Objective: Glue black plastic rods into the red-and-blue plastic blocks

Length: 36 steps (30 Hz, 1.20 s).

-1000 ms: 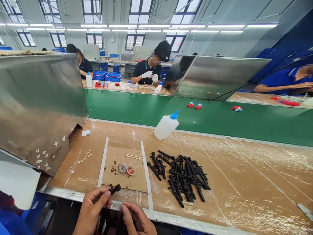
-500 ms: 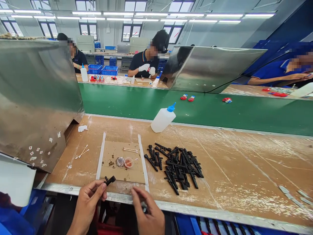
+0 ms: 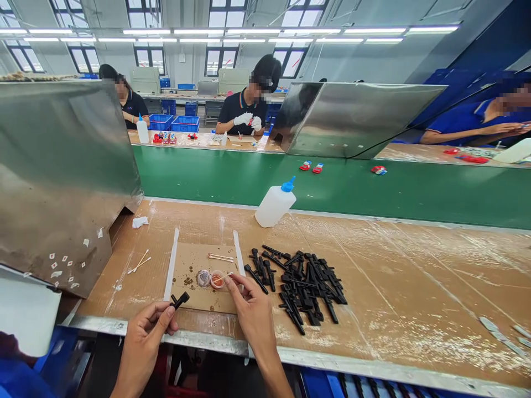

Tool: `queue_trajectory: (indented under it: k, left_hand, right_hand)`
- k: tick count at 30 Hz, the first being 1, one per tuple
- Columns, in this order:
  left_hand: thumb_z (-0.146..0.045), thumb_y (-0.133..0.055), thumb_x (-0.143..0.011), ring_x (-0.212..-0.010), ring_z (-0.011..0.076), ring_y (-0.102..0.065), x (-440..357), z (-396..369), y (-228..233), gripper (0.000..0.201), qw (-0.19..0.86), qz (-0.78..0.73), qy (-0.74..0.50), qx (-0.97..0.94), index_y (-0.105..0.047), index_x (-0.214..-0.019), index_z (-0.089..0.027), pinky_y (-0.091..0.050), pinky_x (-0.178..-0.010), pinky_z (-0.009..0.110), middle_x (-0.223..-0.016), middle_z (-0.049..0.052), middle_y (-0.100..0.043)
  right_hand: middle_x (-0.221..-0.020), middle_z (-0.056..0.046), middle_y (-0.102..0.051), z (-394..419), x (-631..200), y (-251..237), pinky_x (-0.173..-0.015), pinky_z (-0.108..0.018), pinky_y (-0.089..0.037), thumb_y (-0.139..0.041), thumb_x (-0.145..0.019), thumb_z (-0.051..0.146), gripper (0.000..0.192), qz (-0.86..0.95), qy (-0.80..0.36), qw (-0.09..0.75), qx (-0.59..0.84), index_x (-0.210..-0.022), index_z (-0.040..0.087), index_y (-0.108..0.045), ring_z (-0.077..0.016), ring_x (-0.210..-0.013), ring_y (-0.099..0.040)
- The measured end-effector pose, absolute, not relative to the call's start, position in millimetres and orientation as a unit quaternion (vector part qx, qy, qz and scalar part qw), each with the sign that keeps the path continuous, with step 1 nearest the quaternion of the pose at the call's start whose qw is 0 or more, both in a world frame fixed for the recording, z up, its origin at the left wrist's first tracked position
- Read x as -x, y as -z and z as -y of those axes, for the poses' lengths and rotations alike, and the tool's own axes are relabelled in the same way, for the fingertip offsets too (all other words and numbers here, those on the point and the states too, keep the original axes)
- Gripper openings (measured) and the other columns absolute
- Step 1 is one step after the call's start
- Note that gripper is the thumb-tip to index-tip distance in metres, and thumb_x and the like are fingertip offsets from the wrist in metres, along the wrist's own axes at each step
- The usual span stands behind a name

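Observation:
My left hand [image 3: 147, 337] is closed around a small black plastic part [image 3: 181, 300], held just over the table's front edge with its wide end pointing up and right. My right hand [image 3: 249, 307] pinches the end of a cotton swab [image 3: 223, 277], whose other end rests in a small round tub [image 3: 216, 279] of reddish-brown liquid. Beside that tub is a second round container [image 3: 203, 278], silvery inside. Both stand on a stained cardboard sheet [image 3: 186, 298] taped down at its sides. More cotton swabs [image 3: 220, 257] lie farther back on the sheet.
A pile of black plastic parts [image 3: 309, 284] lies right of the sheet. Behind it stands a white bottle [image 3: 274, 207] with a blue nozzle. Two swabs [image 3: 140, 262] lie at left, near a metal panel [image 3: 62, 182]. Red toy pieces [image 3: 317, 168] sit on the green belt [image 3: 207, 177]; co-workers sit beyond.
My right hand has moved forward from the table edge to the tub and taken hold of the swab there. My left hand, with the black part, has shifted slightly left.

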<state>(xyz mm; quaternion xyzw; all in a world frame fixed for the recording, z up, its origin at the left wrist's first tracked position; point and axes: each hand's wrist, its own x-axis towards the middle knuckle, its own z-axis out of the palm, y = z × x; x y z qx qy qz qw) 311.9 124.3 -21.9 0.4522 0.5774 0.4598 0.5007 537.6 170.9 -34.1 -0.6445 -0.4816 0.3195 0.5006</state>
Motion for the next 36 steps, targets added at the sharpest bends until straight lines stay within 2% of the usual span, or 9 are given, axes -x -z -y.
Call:
queue_trajectory:
  k: [9, 13, 17, 21, 23, 26, 30, 36]
  left_hand:
    - [-0.052, -0.068, -0.085, -0.065, 0.0162, -0.058, -314, -126, 20, 0.034, 0.491, -0.582, -0.465, -0.451, -0.074, -0.088, -0.019, -0.044, -0.064, 0.024, -0.065, -0.001, -0.066]
    - [-0.052, -0.068, -0.086, -0.065, 0.0156, -0.056, -316, -128, 19, 0.033, 0.489, -0.580, -0.469, -0.454, -0.073, -0.088, -0.020, -0.043, -0.064, 0.023, -0.065, -0.002, -0.065]
    - [-0.050, -0.068, -0.086, -0.067, 0.0153, -0.056, -315, -130, 17, 0.030, 0.487, -0.584, -0.468, -0.450, -0.073, -0.089, -0.020, -0.043, -0.066, 0.023, -0.065, -0.002, -0.065]
    - [-0.048, -0.070, -0.085, -0.065, 0.0140, -0.054, -315, -134, 12, 0.029, 0.482, -0.582, -0.479, -0.447, -0.072, -0.083, -0.020, -0.042, -0.064, 0.022, -0.063, -0.003, -0.064]
    - [-0.048, -0.070, -0.085, -0.062, 0.0134, -0.053, -316, -137, 9, 0.030, 0.486, -0.572, -0.487, -0.447, -0.071, -0.079, -0.019, -0.041, -0.062, 0.022, -0.061, -0.003, -0.063]
    - [-0.048, -0.070, -0.085, -0.059, 0.0124, -0.051, -320, -143, 0, 0.030, 0.500, -0.555, -0.491, -0.449, -0.070, -0.078, -0.018, -0.040, -0.061, 0.022, -0.058, -0.003, -0.061]
    - [-0.046, -0.072, -0.085, -0.057, 0.0116, -0.049, -325, -147, -11, 0.029, 0.510, -0.538, -0.495, -0.454, -0.070, -0.080, -0.018, -0.039, -0.060, 0.021, -0.056, -0.004, -0.059]
    - [-0.045, -0.073, -0.084, -0.056, 0.0121, -0.048, -332, -147, -23, 0.029, 0.508, -0.532, -0.495, -0.462, -0.071, -0.082, -0.016, -0.039, -0.059, 0.023, -0.055, -0.004, -0.058]
  right_hand:
    - [-0.090, -0.005, -0.072, -177, -540, 37, -0.082, -0.036, -0.047, -0.067, -0.085, 0.052, 0.032, 0.494, -0.319, 0.528, 0.613, -0.087, 0.022, -0.077, -0.0222, -0.085, -0.061]
    - [-0.087, -0.003, -0.070, -179, -538, 37, -0.075, -0.031, -0.046, -0.068, -0.085, 0.046, 0.026, 0.490, -0.301, 0.550, 0.606, -0.084, 0.022, -0.076, -0.0193, -0.079, -0.060]
    - [-0.088, -0.003, -0.068, -176, -539, 32, -0.067, -0.028, -0.045, -0.068, -0.086, 0.044, 0.025, 0.471, -0.266, 0.583, 0.607, -0.085, 0.020, -0.074, -0.0166, -0.074, -0.058]
    - [-0.089, -0.004, -0.071, -166, -540, 26, -0.070, -0.028, -0.050, -0.066, -0.090, 0.043, 0.025, 0.445, -0.256, 0.615, 0.599, -0.093, 0.019, -0.071, -0.0168, -0.076, -0.064]
    - [-0.090, -0.004, -0.073, -160, -536, 22, -0.072, -0.028, -0.054, -0.064, -0.092, 0.038, 0.020, 0.450, -0.251, 0.630, 0.580, -0.096, 0.019, -0.071, -0.0171, -0.076, -0.068]
    - [-0.085, -0.002, -0.074, -151, -525, 14, -0.069, -0.026, -0.055, -0.066, -0.091, 0.024, 0.006, 0.519, -0.171, 0.638, 0.543, -0.095, 0.020, -0.070, -0.0147, -0.070, -0.068]
    - [-0.084, -0.002, -0.072, -144, -504, 7, -0.068, -0.024, -0.055, -0.064, -0.090, 0.007, 0.017, 0.634, -0.086, 0.613, 0.464, -0.101, 0.020, -0.065, -0.0131, -0.070, -0.066]
    - [-0.086, -0.005, -0.071, -146, -486, 7, -0.073, -0.030, -0.057, -0.061, -0.089, 0.002, 0.023, 0.663, -0.058, 0.611, 0.429, -0.104, 0.019, -0.061, -0.0174, -0.079, -0.068]
